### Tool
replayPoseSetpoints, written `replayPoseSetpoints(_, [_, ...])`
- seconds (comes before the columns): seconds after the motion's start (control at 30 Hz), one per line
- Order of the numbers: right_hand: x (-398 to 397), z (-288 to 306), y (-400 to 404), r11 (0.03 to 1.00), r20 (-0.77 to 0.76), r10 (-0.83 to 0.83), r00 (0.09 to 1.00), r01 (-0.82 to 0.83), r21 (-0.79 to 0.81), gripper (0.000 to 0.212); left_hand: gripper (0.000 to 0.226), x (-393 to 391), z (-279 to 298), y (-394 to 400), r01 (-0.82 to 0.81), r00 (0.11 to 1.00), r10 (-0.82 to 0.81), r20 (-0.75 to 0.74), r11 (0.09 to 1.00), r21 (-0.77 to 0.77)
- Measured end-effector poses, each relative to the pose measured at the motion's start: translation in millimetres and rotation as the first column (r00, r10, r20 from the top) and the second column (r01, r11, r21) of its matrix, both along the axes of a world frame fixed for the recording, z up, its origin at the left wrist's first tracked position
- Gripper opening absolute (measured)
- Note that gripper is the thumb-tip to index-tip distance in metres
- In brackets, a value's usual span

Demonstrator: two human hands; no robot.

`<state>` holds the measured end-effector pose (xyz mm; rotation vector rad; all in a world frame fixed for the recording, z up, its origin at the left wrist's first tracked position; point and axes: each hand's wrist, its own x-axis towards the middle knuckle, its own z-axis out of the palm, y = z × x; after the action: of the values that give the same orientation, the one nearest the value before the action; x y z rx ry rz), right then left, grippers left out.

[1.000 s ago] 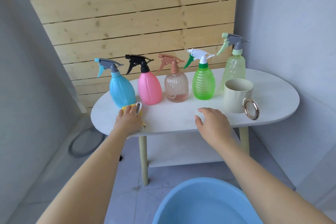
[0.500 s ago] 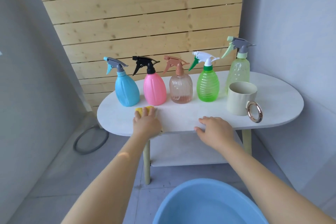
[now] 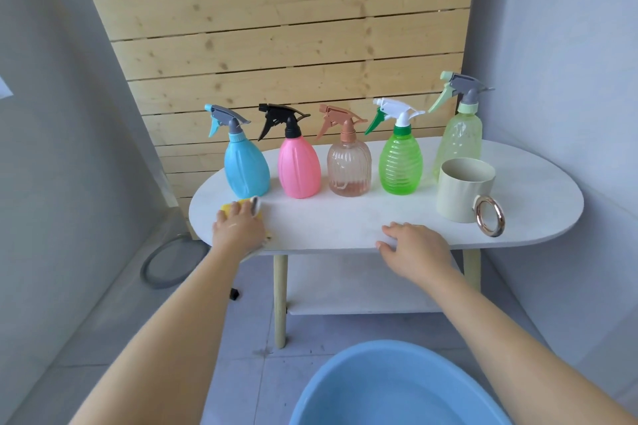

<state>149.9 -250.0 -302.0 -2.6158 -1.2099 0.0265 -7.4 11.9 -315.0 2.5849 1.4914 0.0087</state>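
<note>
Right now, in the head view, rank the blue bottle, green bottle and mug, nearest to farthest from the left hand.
1. blue spray bottle, just behind the left hand holding the yellow cloth.
2. green spray bottle, right of centre.
3. cream mug, far right.

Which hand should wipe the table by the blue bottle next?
Probably the left hand: it holds the yellow sponge on the table, right before the blue bottle. The right hand rests empty, farther off.
</note>
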Motion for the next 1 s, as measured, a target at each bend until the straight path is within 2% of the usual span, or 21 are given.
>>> replayPoseSetpoints(0.1, [2,1,1,1.000,0.027,0.004,1.000,-0.003,-0.025,0.042,0.070,6,12,-19,-0.095,0.993,0.100,0.057,0.992,-0.086])
replayPoseSetpoints(0.23, [4,1,0,0.998,0.005,0.024,1.000,-0.024,-0.066,0.044,0.071,32,13,-53,-0.230,0.967,0.240,0.081,0.966,-0.119])
replayPoseSetpoints(0.3, [4,2,0,0.994,0.002,0.042,0.999,-0.041,-0.098,0.045,0.067,46,13,-72,-0.202,0.973,0.214,0.082,0.971,-0.130])
replayPoseSetpoints(0.43, [4,9,-2,0.984,-0.012,0.072,0.997,-0.073,-0.162,0.046,0.074,64,11,-113,0.013,0.994,0.002,0.105,0.990,-0.142])
replayPoseSetpoints(0.53, [3,15,-6,0.974,-0.057,0.096,0.994,-0.106,-0.199,0.048,0.069,61,18,-116,0.026,0.992,-0.005,0.123,0.985,-0.171])
replayPoseSetpoints(0.63, [6,19,-6,0.968,-0.042,0.075,0.996,-0.083,-0.238,0.046,0.070,57,21,-107,-0.153,0.976,0.175,0.127,0.974,-0.167])
replayPoseSetpoints(0.77, [7,27,17,0.970,0.044,0.053,0.998,-0.041,-0.239,0.027,0.073,61,19,-80,-0.439,0.883,0.460,0.093,0.879,-0.186])
replayPoseSetpoints(0.9, [14,41,49,0.968,0.162,0.066,0.985,-0.024,-0.249,0.027,0.056,89,34,-47,-0.544,0.796,0.595,0.115,0.785,-0.296])
replayPoseSetpoints(1.0, [26,42,76,0.957,0.147,0.059,0.987,-0.014,-0.289,0.027,0.055,109,23,-11,-0.608,0.743,0.667,0.054,0.706,-0.363])
